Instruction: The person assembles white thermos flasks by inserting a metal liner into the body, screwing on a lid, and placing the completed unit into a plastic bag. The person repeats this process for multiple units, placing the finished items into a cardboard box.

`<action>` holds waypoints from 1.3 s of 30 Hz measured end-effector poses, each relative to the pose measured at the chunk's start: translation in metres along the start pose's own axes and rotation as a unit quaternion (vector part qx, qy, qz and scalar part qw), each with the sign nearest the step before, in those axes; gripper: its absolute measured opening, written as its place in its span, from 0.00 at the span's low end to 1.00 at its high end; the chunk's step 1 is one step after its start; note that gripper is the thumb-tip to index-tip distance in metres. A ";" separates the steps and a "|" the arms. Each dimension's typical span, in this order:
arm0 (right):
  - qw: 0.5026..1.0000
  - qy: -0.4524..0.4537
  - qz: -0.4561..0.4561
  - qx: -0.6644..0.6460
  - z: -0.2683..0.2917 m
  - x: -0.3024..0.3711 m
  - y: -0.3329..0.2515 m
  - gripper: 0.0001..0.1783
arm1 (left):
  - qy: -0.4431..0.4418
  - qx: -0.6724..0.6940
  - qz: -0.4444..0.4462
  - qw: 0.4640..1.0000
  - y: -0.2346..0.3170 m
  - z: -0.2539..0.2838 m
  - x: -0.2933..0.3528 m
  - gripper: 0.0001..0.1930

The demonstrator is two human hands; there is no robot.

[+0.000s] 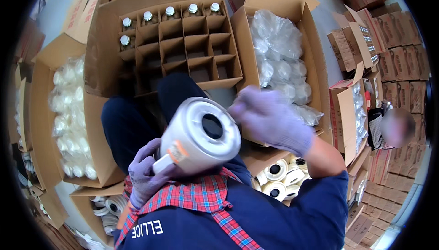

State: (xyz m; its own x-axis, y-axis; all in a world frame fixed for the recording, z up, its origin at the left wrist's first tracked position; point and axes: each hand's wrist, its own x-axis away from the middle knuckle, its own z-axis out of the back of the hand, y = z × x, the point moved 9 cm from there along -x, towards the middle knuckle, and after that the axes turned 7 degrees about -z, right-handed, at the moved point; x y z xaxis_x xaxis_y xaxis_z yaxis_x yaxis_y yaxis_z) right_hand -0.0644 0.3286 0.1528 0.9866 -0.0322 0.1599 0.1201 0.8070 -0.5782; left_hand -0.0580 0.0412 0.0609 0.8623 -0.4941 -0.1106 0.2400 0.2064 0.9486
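Observation:
A silvery-white jug-like vessel (183,126) with a white handle and an orange label is tilted over my lap. Its round end, with a black disc in the middle, faces up. My left hand (147,172), in a pale purple glove, is closed around the vessel's handle side. Just right of the round end is my right hand (274,117), also gloved. Motion smears its fingers, so their hold and any contact with the rim are unclear. Below it, a carton contains several white ring-shaped parts (275,169) with black centres.
Ahead stands a divided carton (217,84) with several silver-capped bottles (170,12) along its far and left cells. Open cartons of plastic-wrapped pieces flank me, one right (316,67) and one left (103,131). Stacked boxes (398,62) and another person (382,126) are far right.

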 end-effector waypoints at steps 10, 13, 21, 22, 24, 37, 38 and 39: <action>0.951 0.137 -0.198 0.193 -0.132 -0.167 0.199 0.17 | 0.078 -0.062 0.074 0.992 -0.026 0.065 -0.019 0.17; 0.953 0.056 -0.266 0.132 -0.259 -0.190 0.286 0.19 | -0.128 -0.499 -0.206 0.832 0.001 0.058 -0.018 0.41; 0.947 0.122 -0.291 0.058 -0.119 -0.112 0.263 0.17 | -0.156 -0.402 -0.340 0.836 0.068 0.010 -0.129 0.21; 0.935 0.261 -0.231 0.070 -0.098 -0.098 0.282 0.16 | -0.065 -0.271 -0.236 0.931 0.061 0.036 -0.136 0.25; 0.871 0.289 -0.369 0.144 -0.030 -0.029 0.315 0.21 | 0.056 -0.132 -0.083 0.986 0.042 0.065 -0.143 0.22; 0.954 0.015 0.159 -0.254 -0.017 -0.100 0.039 0.13 | -0.051 -0.247 0.098 0.963 -0.028 0.053 -0.066 0.32; 0.941 0.042 0.194 -0.275 0.004 -0.112 0.001 0.13 | 0.024 -0.326 0.014 0.945 -0.011 0.073 -0.084 0.46; 0.925 0.062 0.222 -0.303 0.019 -0.127 -0.028 0.15 | 0.070 -0.345 -0.112 0.929 0.037 0.070 -0.114 0.52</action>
State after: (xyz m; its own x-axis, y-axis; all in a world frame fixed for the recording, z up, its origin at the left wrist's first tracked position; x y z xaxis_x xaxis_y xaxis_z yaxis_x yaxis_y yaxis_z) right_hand -0.1950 0.3216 0.1635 0.9541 0.1245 -0.2724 -0.2972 0.2797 -0.9129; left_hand -0.1786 0.0460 0.1291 0.7945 -0.4853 -0.3651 0.6073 0.6284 0.4862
